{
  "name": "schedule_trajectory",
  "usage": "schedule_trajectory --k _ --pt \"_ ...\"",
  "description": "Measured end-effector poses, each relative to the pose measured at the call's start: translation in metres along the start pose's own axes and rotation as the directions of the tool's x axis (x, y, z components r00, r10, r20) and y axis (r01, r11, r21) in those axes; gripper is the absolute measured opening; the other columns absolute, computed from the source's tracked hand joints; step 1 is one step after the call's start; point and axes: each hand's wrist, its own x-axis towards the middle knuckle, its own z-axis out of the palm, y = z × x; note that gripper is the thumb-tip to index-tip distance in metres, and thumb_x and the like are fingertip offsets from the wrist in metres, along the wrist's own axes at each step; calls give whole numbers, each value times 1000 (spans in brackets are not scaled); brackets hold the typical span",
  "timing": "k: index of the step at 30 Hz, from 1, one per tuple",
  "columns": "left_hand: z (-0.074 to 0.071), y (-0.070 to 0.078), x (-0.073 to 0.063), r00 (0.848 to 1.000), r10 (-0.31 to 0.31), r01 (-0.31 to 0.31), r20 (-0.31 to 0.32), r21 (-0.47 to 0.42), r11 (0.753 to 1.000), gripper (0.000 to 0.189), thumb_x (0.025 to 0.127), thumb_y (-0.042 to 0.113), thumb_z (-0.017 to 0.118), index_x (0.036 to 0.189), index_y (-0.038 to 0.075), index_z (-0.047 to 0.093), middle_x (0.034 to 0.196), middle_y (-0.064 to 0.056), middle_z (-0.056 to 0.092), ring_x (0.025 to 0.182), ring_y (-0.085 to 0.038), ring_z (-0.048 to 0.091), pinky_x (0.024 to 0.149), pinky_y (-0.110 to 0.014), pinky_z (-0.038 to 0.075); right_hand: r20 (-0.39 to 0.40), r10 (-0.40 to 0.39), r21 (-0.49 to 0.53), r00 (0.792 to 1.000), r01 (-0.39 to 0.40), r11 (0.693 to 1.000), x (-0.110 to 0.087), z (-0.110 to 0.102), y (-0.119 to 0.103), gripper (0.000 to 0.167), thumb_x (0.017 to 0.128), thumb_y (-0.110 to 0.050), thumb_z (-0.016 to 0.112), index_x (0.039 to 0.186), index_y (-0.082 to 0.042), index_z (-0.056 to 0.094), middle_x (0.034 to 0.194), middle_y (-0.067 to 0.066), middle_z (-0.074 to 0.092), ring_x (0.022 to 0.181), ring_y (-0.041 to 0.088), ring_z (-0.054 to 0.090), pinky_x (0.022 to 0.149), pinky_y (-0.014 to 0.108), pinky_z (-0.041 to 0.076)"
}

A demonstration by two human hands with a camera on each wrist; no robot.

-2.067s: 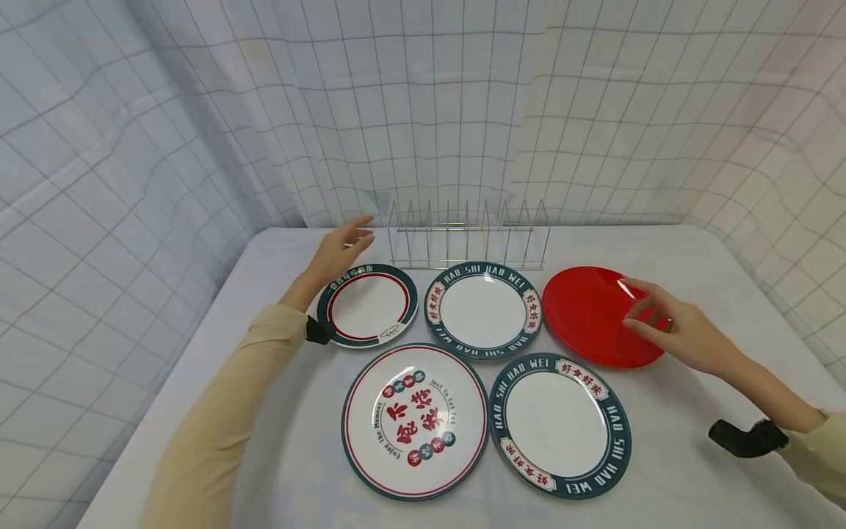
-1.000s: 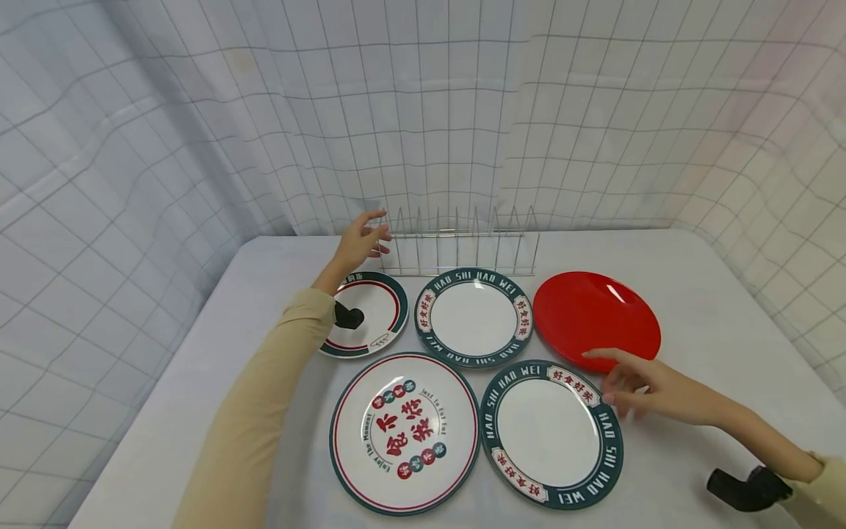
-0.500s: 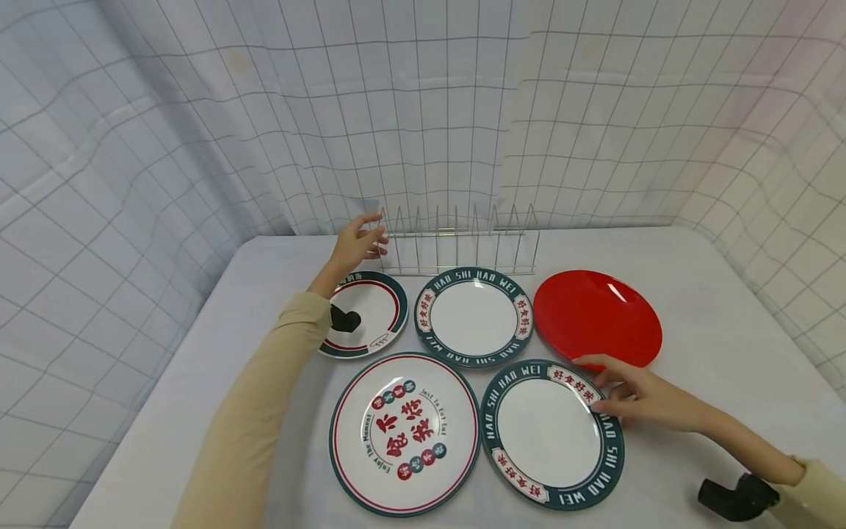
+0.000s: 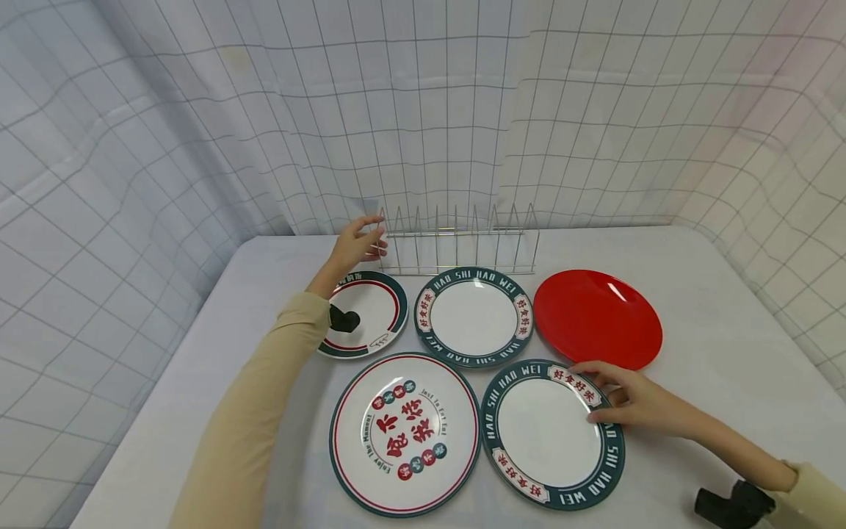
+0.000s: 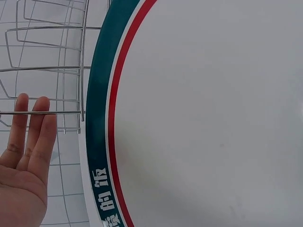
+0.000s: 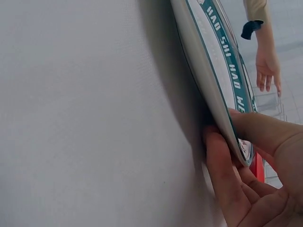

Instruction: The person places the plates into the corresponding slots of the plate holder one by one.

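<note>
- Right hand (image 4: pixel 631 402), head view: pinching the rim of the near dinner plate (image 4: pixel 548 435), thumb on the printed face. Plate lies on the table (image 4: pixel 720 330), just left of that hand.
- Left hand (image 4: pixel 357 247), head view: fingers loosely extended at the left end of the wire rack (image 4: pixel 456 234); rack's upright dividers run off to the right of it.
- Head view, labels: near dinner plate and middle plate (image 4: pixel 474 317) (left of and beyond the right hand) both read "HAO SHI HAO WEI" plus red Chinese panels. Big plate (image 4: pixel 405 488), farther left of the pinch: "Enjoy the Moment", red Chinese characters. Red plate (image 4: pixel 598 312) just beyond the right hand. Small plate (image 4: pixel 373 307) below the left hand, partly covered.
- Left wrist view: three near-straight fingers, rack wire crossing in front; can't tell if touching. Small plate beside them, rim characters include 的.
- Right wrist view: digits on both sides of the rim, "HAO SHI HAO WE" legible past the thumb. Sliver of red plate behind the fingers.
</note>
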Motion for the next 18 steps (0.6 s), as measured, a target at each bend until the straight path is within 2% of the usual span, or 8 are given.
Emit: schedule_trajectory --k 3,6,10,12,16,18 --pt "0 -7 3 1000 1 -1 -6 7 1000 48 101 29 50 144 9 42 93 -11 67 76 -9 66 73 -23 58 20 -10 -2 1000 10 1000 1 -1 1 64 79 -18 79 134 -8 50 116 18 55 86 10 55 63 27 58" --pt "-1 -7 3 1000 -4 4 -8 8 1000 48 101 29 50 144 10 42 88 -4 66 76 -9 66 74 -24 58 55 -24 2 998 24 1000 2 -3 1 63 79 -18 78 135 -8 49 124 21 53 94 12 55 66 27 59" --pt "0 3 -2 1000 -18 18 -4 -5 1000 46 101 24 50 144 8 43 90 -10 66 77 -13 66 77 -29 58 105 -31 29 994 28 999 3 -7 2 64 81 -19 77 138 -12 47 136 24 46 110 14 49 73 26 58" --pt "0 9 -5 1000 -26 26 0 -8 1000 46 101 21 50 144 7 43 91 -12 66 79 -17 67 79 -33 59 131 -36 52 991 30 998 3 -9 2 64 82 -18 75 139 -13 46 140 25 42 116 7 45 76 25 58" --pt "1 18 -12 999 -37 37 11 6 999 46 102 19 49 145 5 40 95 -17 65 88 -28 67 85 -38 58 197 -68 93 978 50 994 2 -13 2 63 83 -15 73 140 -14 46 143 27 38 117 -11 37 82 21 55" --pt "1 20 -14 999 -42 41 13 13 999 46 102 19 48 145 5 40 97 -19 65 92 -31 67 87 -40 57 229 -81 116 970 55 992 2 -14 1 63 84 -14 73 140 -13 45 143 28 37 118 -16 34 86 19 53"
